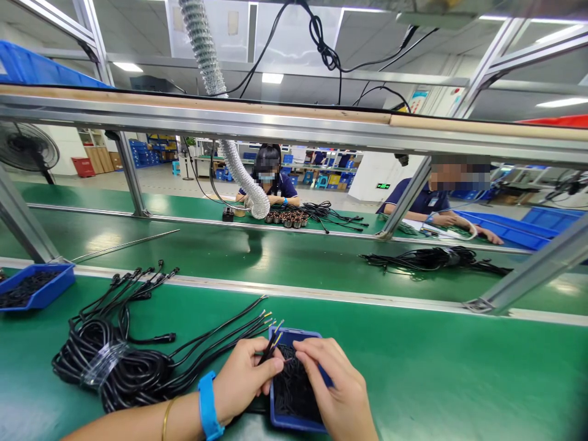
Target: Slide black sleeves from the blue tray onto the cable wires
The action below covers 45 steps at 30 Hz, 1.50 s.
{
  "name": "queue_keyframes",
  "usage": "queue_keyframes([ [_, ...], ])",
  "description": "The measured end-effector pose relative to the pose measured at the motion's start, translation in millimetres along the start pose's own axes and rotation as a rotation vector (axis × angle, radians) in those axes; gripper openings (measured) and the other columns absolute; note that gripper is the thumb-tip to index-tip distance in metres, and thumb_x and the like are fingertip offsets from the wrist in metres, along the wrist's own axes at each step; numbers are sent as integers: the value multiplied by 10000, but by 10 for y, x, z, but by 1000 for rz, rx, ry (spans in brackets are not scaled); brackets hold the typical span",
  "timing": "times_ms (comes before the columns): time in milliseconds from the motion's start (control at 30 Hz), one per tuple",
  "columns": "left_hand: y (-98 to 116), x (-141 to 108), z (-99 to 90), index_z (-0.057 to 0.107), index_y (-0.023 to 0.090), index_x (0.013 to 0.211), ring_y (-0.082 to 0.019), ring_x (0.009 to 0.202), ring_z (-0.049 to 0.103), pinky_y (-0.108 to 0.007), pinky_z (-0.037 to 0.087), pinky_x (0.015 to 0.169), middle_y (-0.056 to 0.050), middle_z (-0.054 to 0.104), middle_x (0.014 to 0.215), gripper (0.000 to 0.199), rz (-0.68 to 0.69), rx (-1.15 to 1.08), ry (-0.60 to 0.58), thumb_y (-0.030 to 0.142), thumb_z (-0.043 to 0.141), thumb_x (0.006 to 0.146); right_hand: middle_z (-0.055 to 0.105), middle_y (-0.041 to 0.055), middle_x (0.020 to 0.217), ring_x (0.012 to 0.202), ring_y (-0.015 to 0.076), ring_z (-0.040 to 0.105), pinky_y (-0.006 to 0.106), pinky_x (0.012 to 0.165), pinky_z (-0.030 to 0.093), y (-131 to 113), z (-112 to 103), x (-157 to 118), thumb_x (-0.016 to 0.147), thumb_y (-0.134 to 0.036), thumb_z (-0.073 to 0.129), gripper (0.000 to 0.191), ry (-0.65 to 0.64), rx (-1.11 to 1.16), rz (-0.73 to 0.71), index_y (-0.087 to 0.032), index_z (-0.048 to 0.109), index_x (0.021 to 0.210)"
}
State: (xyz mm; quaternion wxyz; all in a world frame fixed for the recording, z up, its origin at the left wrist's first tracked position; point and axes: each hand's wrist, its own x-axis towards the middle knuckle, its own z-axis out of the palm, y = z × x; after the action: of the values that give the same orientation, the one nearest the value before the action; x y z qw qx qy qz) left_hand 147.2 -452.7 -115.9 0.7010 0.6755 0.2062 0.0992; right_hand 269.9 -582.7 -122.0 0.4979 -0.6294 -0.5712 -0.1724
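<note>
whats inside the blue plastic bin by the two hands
The blue rectangular plastic bin holds a heap of thin black pieces. The right hand partly hides its right side, the left hand its left rim; whatever lies beneath the heap cannot be seen.

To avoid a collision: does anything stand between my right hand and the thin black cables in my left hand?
Nothing visible stands between your right hand and the thin black cables; the blue plastic bin lies below this gap.

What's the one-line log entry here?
left hand: holds cable ends | right hand: over bin, grip unclear | bin: black parts | coil: left of bin
</note>
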Motion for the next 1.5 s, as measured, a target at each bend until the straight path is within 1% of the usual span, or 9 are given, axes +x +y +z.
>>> queue_keyframes([
  [200, -24, 5, 0, 542, 151, 778, -78, 447, 378, -204, 273, 427, 68, 412, 498, 469, 3, -6, 8, 592, 679, 700, 702, 18, 870, 818, 139, 653, 225, 746, 543, -31, 40, -7, 923, -109, 583, 186, 7, 36, 31, -220, 706, 1008],
  [433, -30, 8, -7, 552, 147, 790, -76, 434, 369, -205, 283, 429, 73, 414, 475, 459, -7, -7, 6, 583, 669, 706, 746, -19, 919, 808, 122, 716, 171, 708, 574, 3, 49, -33, 907, -174, 632, 177, 8, 149, 249, -283, 725, 1011],
  [500, -31, 6, -9, 560, 141, 798, -75, 432, 367, -204, 278, 428, 71, 418, 471, 468, -15, -9, 15, 587, 669, 703, 732, -4, 933, 828, 129, 705, 186, 712, 571, 10, -11, -15, 910, -171, 622, 172, 33, 97, 220, -270, 707, 1022],
  [567, -34, 6, -8, 568, 136, 802, -75, 434, 369, -203, 275, 427, 68, 423, 472, 480, -19, -12, 24, 591, 675, 696, 716, 9, 927, 848, 138, 679, 219, 754, 562, 5, -70, 12, 910, -137, 606, 183, 33, 23, 117, -254, 686, 1026],
  [700, -41, 8, -1, 564, 142, 793, -75, 434, 372, -203, 273, 425, 69, 425, 472, 486, -23, -32, 25, 598, 691, 686, 707, 30, 911, 844, 150, 641, 264, 767, 552, -21, -113, 61, 909, -56, 557, 233, -66, -37, -92, -214, 635, 1062],
  [867, -41, 4, 4, 551, 154, 770, -74, 437, 374, -203, 273, 427, 72, 423, 476, 473, -16, -36, 20, 593, 707, 688, 715, 42, 902, 812, 164, 657, 291, 718, 558, 2, -92, 66, 914, -46, 526, 244, -147, -98, -138, -202, 613, 1081],
  [1033, -26, -1, 3, 541, 158, 756, -71, 438, 373, -201, 275, 425, 71, 428, 484, 460, -10, -39, 12, 582, 708, 699, 746, 52, 966, 939, 192, 695, 322, 754, 560, 56, -120, 70, 912, -40, 489, 342, -208, -178, -261, -213, 625, 1173],
  [1267, -15, 1, -6, 558, 148, 785, -74, 437, 380, -199, 278, 428, 72, 424, 469, 487, -16, -47, 1, 600, 711, 691, 734, 38, 903, 847, 171, 700, 304, 742, 572, -5, -146, 104, 899, -77, 541, 221, -82, -135, -130, -221, 650, 1026],
  [1500, -4, -2, -3, 564, 143, 781, -72, 435, 378, -202, 279, 429, 66, 439, 474, 497, -9, -57, 17, 604, 722, 688, 741, 34, 874, 777, 162, 706, 280, 699, 589, 8, -89, 70, 890, -76, 563, 219, -108, -69, -139, -216, 655, 1030],
])
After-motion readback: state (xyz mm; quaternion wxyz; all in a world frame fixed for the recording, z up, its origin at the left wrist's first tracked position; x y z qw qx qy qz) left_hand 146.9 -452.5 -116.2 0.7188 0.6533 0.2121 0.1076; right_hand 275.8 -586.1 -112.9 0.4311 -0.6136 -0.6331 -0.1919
